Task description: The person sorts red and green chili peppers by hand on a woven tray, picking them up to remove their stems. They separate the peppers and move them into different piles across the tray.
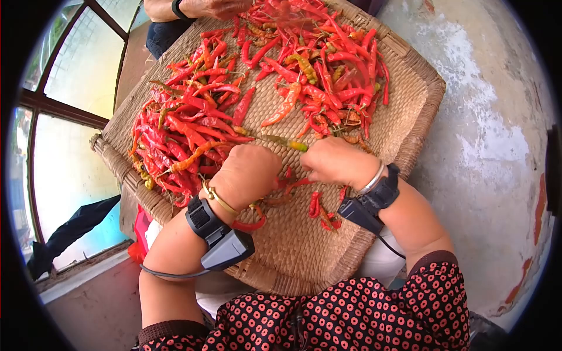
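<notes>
Red chillies lie in two heaps on a woven tray (410,111): a left heap (187,123) and a right heap (345,70). My left hand (252,171) is bent over the tray at the left heap's lower right edge, its fingers curled under and mostly hidden. Across a small gap, my right hand (336,162) has its fingers bent together, pointing left; what they hold, if anything, is hidden. A green-yellow chilli (287,142) lies just above and between my hands. Below them are a few loose red pieces (316,205).
Another person's hand (216,7) reaches over the tray's far edge, at the top. Window panes (76,158) stand on the left, with a dark cloth (76,228) beside them. A worn pale wall or floor surface (474,117) is on the right.
</notes>
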`<move>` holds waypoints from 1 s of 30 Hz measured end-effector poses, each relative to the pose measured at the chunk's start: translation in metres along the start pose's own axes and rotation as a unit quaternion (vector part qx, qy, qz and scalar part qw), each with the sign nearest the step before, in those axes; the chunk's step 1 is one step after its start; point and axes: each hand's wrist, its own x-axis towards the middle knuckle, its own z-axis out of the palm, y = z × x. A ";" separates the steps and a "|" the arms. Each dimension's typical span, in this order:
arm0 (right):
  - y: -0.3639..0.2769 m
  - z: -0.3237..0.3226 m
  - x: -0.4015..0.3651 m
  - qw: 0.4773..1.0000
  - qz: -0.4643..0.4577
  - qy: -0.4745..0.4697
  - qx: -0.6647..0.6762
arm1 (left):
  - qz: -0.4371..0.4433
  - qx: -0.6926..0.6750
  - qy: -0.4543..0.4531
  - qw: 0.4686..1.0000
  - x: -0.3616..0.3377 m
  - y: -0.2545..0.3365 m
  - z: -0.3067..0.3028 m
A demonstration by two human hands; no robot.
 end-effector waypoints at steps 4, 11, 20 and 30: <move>-0.009 0.016 0.004 0.993 -0.024 -0.019 -0.112 | 0.021 0.038 -0.003 0.999 -0.003 -0.006 0.012; -0.011 0.023 0.014 0.986 -0.055 -0.067 -0.141 | 0.028 0.024 -0.011 0.999 0.004 -0.008 0.010; 0.017 -0.042 -0.005 0.949 0.126 0.147 0.247 | -0.036 -0.302 0.159 0.939 0.004 -0.035 -0.021; 0.010 -0.029 0.009 0.839 0.126 0.312 0.427 | -0.083 -0.687 0.105 0.714 0.008 -0.030 -0.030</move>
